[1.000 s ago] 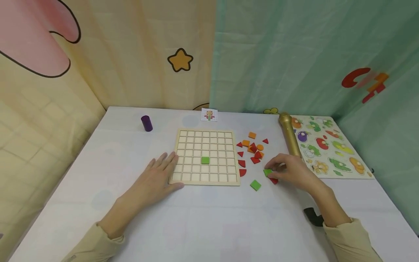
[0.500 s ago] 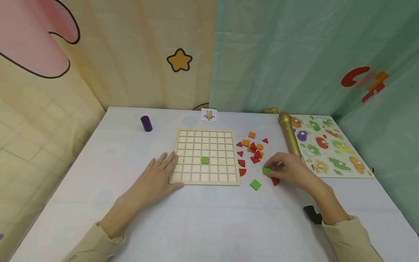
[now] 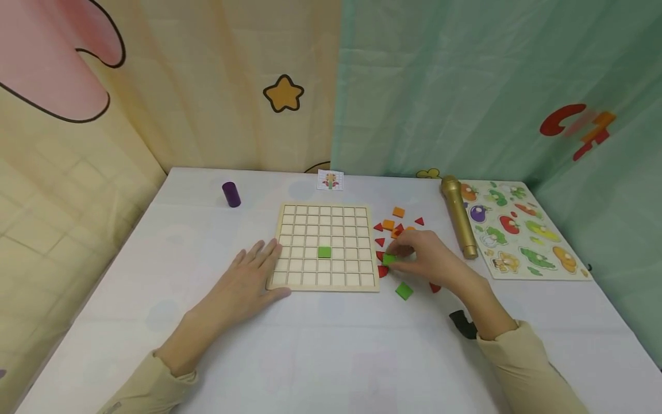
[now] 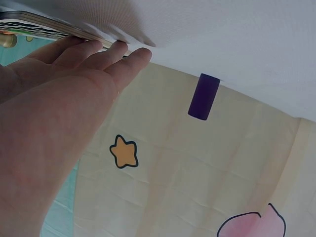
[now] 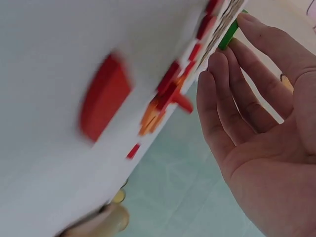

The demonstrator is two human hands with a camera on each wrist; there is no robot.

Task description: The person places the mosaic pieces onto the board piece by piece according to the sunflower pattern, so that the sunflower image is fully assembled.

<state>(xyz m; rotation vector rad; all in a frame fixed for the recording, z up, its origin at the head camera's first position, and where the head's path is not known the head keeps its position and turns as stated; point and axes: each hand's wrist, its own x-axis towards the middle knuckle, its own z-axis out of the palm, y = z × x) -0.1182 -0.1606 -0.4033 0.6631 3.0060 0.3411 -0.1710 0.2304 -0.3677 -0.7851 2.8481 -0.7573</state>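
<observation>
A wooden grid board [image 3: 305,282] lies in the middle of the white table, with one green square tile [image 3: 324,252] in a cell near its centre. My left hand [image 3: 240,290] rests flat against the board's left edge, fingers straight. Just right of the board, my right hand [image 3: 431,261] pinches another green square tile [image 3: 389,260] between thumb and fingertips; the right wrist view also shows this green tile [image 5: 229,35]. A further green tile [image 3: 404,291] lies on the table below that hand. Red quarter-round pieces [image 3: 383,271] sit beside the board, partly hidden by the fingers.
Orange pieces [image 3: 398,212] and red triangles [image 3: 419,221] are scattered right of the board. A gold microphone [image 3: 459,218] lies beside a vegetable puzzle board [image 3: 517,230]. A purple cylinder [image 3: 231,194] stands at back left, a small pattern card [image 3: 330,180] at the back. A black curved piece [image 3: 462,325] lies near the right forearm.
My right hand has moved left with the pinched green tile, from near the microphone to the board's right edge. My left hand has stayed in place.
</observation>
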